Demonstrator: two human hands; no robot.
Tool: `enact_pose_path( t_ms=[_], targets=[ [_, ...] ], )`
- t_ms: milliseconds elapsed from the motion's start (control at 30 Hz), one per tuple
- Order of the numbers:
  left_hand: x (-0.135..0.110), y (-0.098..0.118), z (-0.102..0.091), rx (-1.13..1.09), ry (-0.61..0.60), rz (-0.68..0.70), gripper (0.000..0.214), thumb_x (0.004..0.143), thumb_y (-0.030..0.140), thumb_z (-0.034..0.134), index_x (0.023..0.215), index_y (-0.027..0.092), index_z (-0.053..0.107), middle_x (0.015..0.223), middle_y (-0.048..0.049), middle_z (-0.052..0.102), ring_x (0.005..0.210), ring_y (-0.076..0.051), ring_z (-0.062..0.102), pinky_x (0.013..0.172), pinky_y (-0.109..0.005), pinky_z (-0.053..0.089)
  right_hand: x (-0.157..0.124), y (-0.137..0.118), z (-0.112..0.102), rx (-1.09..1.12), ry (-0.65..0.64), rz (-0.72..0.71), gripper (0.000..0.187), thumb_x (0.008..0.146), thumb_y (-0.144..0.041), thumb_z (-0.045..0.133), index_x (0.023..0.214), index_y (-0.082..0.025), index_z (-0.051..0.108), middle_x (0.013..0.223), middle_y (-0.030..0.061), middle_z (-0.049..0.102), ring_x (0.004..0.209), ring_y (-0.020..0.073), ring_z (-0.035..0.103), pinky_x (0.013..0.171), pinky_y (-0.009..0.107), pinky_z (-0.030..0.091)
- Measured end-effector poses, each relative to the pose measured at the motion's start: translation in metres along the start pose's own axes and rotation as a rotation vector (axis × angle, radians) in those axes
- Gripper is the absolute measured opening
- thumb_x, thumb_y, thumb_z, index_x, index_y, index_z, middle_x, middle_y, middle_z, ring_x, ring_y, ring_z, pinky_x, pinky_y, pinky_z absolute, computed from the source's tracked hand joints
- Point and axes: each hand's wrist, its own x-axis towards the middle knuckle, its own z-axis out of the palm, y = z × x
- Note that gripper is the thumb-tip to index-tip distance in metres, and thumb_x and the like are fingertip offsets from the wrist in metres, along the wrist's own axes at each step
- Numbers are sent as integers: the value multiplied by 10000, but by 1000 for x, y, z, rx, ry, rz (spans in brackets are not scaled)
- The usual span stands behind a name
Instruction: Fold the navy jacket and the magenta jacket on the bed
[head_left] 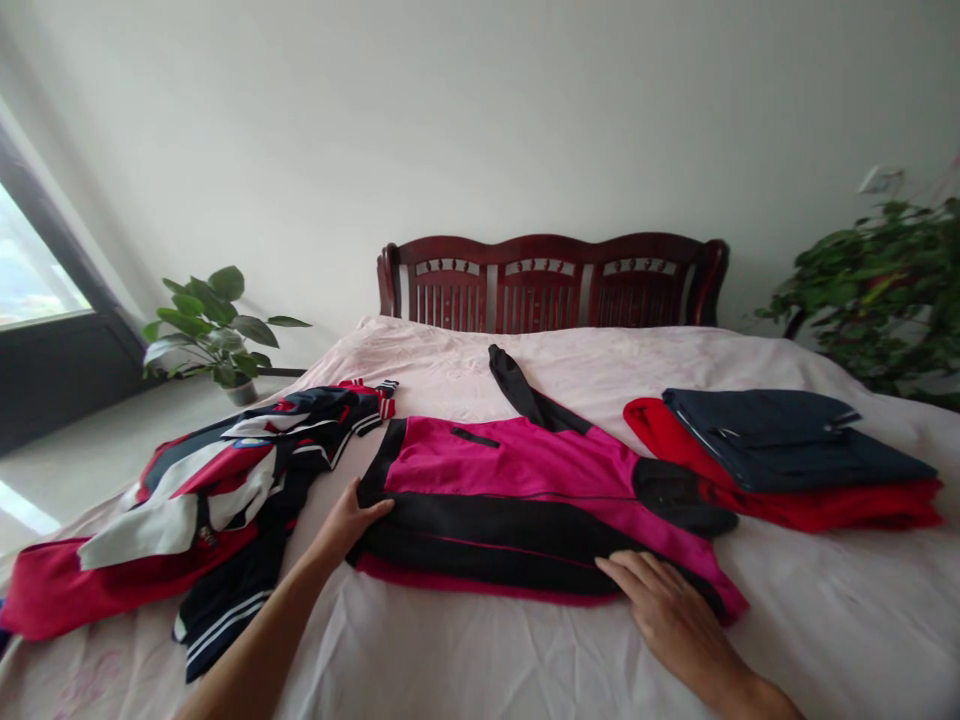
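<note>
The jacket lies spread in the middle of the bed. The left hand touches its left edge, fingers on the black hem; whether they pinch the cloth is hard to tell. The right hand rests flat and open on the near right edge. A loose pile lies left, a folded stack right.

Jacket between heap and folded stack
</note>
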Motion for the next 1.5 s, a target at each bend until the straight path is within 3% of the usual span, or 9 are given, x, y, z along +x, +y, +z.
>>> enact_pose_path(
  t_ms=[267, 400, 500, 667, 833, 933, 1067, 1267, 1500],
  targets=[
    [-38, -13, -42, -145, 26, 86, 843, 775, 450, 727, 1494, 234, 345, 1325, -118, 640, 1091, -261, 685, 893, -385, 581, 0, -27, -37, 49, 31, -91, 586, 730, 33, 400, 1141, -278, 679, 987, 22, 717, 928, 194, 665, 843, 330, 538],
    [-53, -49, -66, 214, 21, 124, 735, 789, 474, 659, 1437, 200, 447, 1353, -119, 614, 1216, -293, 615, 1016, -413, 508, -34, -42, -44, 178, -109, -119, 642, 719, -34, 478, 1272, -317, 639, 1196, 5, 708, 1085, 199, 667, 916, 310, 546],
    [-55, -33, -67, 582, 94, 189, 674, 829, 483, 584, 1435, 206, 481, 1341, -128, 608, 1215, -328, 604, 1026, -459, 482, -20, -42, -58, 354, -325, 61, 457, 808, -208, 598, 1242, -333, 669, 1207, 20, 713, 1123, 235, 662, 932, 333, 554],
    [-38, 51, -7, 742, -37, 494, 432, 958, 379, 404, 1266, 213, 655, 1331, -91, 644, 1241, -260, 585, 1061, -386, 445, 73, -54, -64, 508, -322, 275, 423, 989, -402, 409, 1310, -239, 631, 1317, 90, 657, 1223, 237, 602, 1064, 410, 471],
    [-5, 71, 60, 831, -222, 558, 457, 1005, 411, 341, 1351, 259, 599, 1460, -68, 562, 1369, -243, 478, 1145, -400, 347, 133, -76, 4, 349, -434, 228, 599, 973, -432, 420, 1497, -142, 430, 1558, 134, 402, 1462, 285, 326, 1206, 484, 265],
    [14, 49, 65, 901, -163, 454, 567, 966, 500, 421, 1469, 244, 474, 1573, -128, 409, 1458, -338, 339, 1178, -535, 243, 132, -60, 46, 236, -486, 238, 617, 968, -461, 404, 1516, -177, 403, 1595, 109, 332, 1488, 287, 261, 1212, 503, 228],
    [35, 30, 55, 951, -168, 369, 669, 952, 597, 376, 1530, 259, 372, 1624, -125, 308, 1496, -306, 266, 1200, -465, 212, 109, -6, 76, 51, -377, 299, 615, 956, -470, 381, 1509, -204, 417, 1597, 95, 338, 1482, 280, 281, 1206, 485, 233],
    [57, 32, 53, 999, -186, 278, 666, 968, 536, 334, 1548, 208, 334, 1628, -156, 281, 1487, -307, 290, 1184, -446, 245, 72, 68, 81, -46, -249, 453, 589, 945, -487, 331, 1469, -256, 470, 1535, 89, 453, 1448, 295, 352, 1178, 501, 276],
    [62, 26, 42, 1055, -182, 328, 665, 958, 497, 386, 1549, 195, 333, 1628, -131, 287, 1492, -273, 286, 1195, -399, 229, 60, 86, 80, -46, -212, 499, 613, 933, -504, 305, 1481, -268, 447, 1535, 96, 449, 1427, 307, 381, 1120, 515, 358]
  ],
)
